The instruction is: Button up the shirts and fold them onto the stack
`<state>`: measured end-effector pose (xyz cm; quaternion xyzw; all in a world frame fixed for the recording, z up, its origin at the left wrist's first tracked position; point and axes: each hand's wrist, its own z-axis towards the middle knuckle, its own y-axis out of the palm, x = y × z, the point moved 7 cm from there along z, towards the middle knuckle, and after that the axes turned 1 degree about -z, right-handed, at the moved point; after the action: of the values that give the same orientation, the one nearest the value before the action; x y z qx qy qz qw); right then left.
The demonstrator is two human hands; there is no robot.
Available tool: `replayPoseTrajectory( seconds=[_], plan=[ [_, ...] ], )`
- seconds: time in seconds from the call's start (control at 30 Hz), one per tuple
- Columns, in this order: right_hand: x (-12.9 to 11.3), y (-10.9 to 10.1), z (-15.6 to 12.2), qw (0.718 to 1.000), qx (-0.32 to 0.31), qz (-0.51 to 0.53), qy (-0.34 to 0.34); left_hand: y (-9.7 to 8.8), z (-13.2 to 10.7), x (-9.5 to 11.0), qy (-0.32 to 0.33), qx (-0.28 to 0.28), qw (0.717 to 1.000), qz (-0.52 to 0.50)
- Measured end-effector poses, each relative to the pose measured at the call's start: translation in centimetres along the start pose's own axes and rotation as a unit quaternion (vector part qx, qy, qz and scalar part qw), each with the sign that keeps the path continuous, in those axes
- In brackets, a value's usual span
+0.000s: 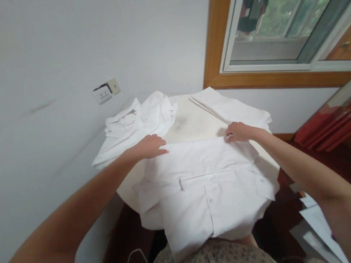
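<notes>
A white buttoned shirt point(187, 206) lies across the round table, its far part folded over towards me and its near end hanging off the front edge. Buttons show on its middle placket and at the right side. My left hand point(152, 146) grips the far left of the folded edge, thumb on top. At the far right of that same edge, my right hand point(238, 132) has its fingers curled round the cloth. The undersides of the fingers are partly hidden.
A loosely heaped white garment point(142, 120) lies at the table's back left. Flat folded white cloth point(232, 107) rests at the back right. Behind the pale tabletop point(193, 123) are a wall with a socket point(103, 94) and a wood-framed window. Papers point(321, 226) lie low on the right.
</notes>
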<state>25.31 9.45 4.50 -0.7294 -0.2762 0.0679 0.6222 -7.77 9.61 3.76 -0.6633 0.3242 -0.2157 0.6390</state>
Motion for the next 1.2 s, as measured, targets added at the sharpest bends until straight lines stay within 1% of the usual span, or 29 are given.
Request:
replayPoseTrajectory(
  seconds=[0.03, 0.07, 0.1, 0.13, 0.17, 0.23, 0.27, 0.3, 0.37, 0.47, 0.57, 0.67, 0.73, 0.8, 0.87, 0.9, 0.97, 1.0, 1.07, 1.1, 1.13, 1.2],
  plan=[
    [0.1, -0.7, 0.0, 1.000, 0.007, -0.010, -0.002, -0.3, -0.2, 0.1, 0.004, -0.015, 1.000, 0.001],
    [0.5, -1.7, 0.0, 0.999, 0.025, -0.023, 0.002, -1.0, -0.2, 0.0, -0.001, -0.019, 1.000, 0.002],
    [1.0, -2.9, 0.0, 0.998, 0.051, -0.037, 0.015, -2.1, -0.2, -0.2, -0.016, -0.008, 1.000, 0.005],
    [1.6, -4.2, 0.1, 0.994, 0.085, -0.051, 0.037, -3.4, 0.0, -0.6, -0.045, 0.016, 0.999, 0.010],
    [2.4, -5.5, 0.3, 0.988, 0.122, -0.063, 0.065, -4.9, 0.2, -1.2, -0.088, 0.051, 0.995, 0.017],
    [3.9, -7.5, 0.9, 0.973, 0.180, -0.075, 0.126, -7.5, 0.8, -2.6, -0.177, 0.106, 0.978, 0.026],
    [4.5, -8.1, 1.3, 0.966, 0.196, -0.074, 0.151, -8.3, 1.2, -3.2, -0.210, 0.119, 0.970, 0.032],
    [5.0, -8.3, 1.8, 0.961, 0.205, -0.070, 0.171, -8.8, 1.7, -3.7, -0.235, 0.120, 0.964, 0.038],
    [5.3, -8.2, 2.8, 0.957, 0.207, -0.059, 0.194, -9.0, 2.6, -4.3, -0.257, 0.108, 0.959, 0.050],
    [5.0, -7.3, 3.9, 0.957, 0.204, -0.048, 0.200, -8.4, 3.6, -4.7, -0.244, 0.096, 0.963, 0.061],
    [4.7, -6.4, 4.5, 0.958, 0.204, -0.042, 0.198, -8.0, 3.9, -5.0, -0.232, 0.105, 0.965, 0.063],
    [5.0, -5.9, 4.8, 0.955, 0.213, -0.028, 0.204, -7.8, 4.2, -5.4, -0.234, 0.113, 0.963, 0.063],
    [5.3, -5.5, 5.1, 0.953, 0.216, -0.017, 0.210, -7.9, 4.4, -5.3, -0.225, 0.129, 0.964, 0.063],
    [5.3, -5.4, 5.2, 0.948, 0.234, -0.006, 0.216, -8.3, 4.4, -4.5, -0.209, 0.172, 0.960, 0.069],
    [4.7, -5.8, 4.9, 0.939, 0.275, 0.002, 0.208, -8.7, 3.8, -3.0, -0.186, 0.233, 0.952, 0.071],
    [4.1, -6.0, 4.6, 0.935, 0.298, 0.006, 0.195, -8.7, 3.2, -2.0, -0.174, 0.263, 0.947, 0.064],
    [2.5, -6.1, 3.3, 0.934, 0.325, 0.022, 0.147, -8.0, 1.3, 0.4, -0.146, 0.301, 0.942, 0.023],
    [1.6, -5.8, 2.3, 0.938, 0.324, 0.037, 0.116, -7.4, 0.1, 1.7, -0.131, 0.308, 0.942, -0.008],
    [-0.3, -4.6, -0.1, 0.950, 0.297, 0.080, 0.057, -5.4, -2.7, 4.3, -0.097, 0.291, 0.950, -0.063],
    [-1.2, -3.6, -1.5, 0.955, 0.276, 0.106, 0.034, -4.3, -4.3, 5.4, -0.096, 0.276, 0.953, -0.081],
    [-1.9, -2.5, -3.1, 0.956, 0.260, 0.130, 0.026, -3.2, -5.9, 6.2, -0.104, 0.264, 0.954, -0.092],
    [-3.1, -0.1, -6.1, 0.959, 0.233, 0.163, 0.016, -1.0, -8.6, 7.3, -0.129, 0.233, 0.959, -0.101]
  ],
)
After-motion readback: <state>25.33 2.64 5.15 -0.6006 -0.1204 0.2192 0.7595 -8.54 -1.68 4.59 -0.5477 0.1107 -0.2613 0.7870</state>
